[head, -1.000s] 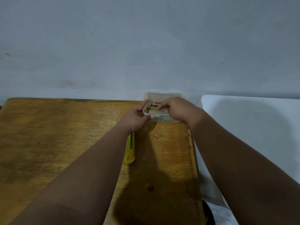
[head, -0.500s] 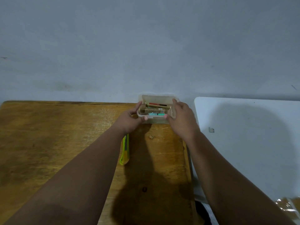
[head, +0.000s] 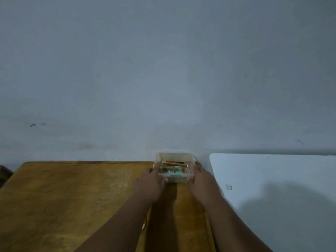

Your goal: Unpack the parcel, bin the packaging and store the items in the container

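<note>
A small clear plastic container (head: 174,158) stands at the far right corner of the wooden table (head: 63,193), against the wall, with its lid up. Inside lie several small items, one red and black, one with a green patch (head: 175,172). My left hand (head: 151,182) grips the container's left side and my right hand (head: 201,180) grips its right side. Both forearms reach in from the bottom of the view.
A white table (head: 281,188) adjoins on the right, with a small scrap (head: 229,187) lying on it. A sliver of a yellow-green utility knife (head: 144,224) shows under my left forearm. A grey wall rises right behind the container.
My right hand has come off the top of the container and now holds its right side. The view has tilted upward, so my left arm covers most of the knife.
</note>
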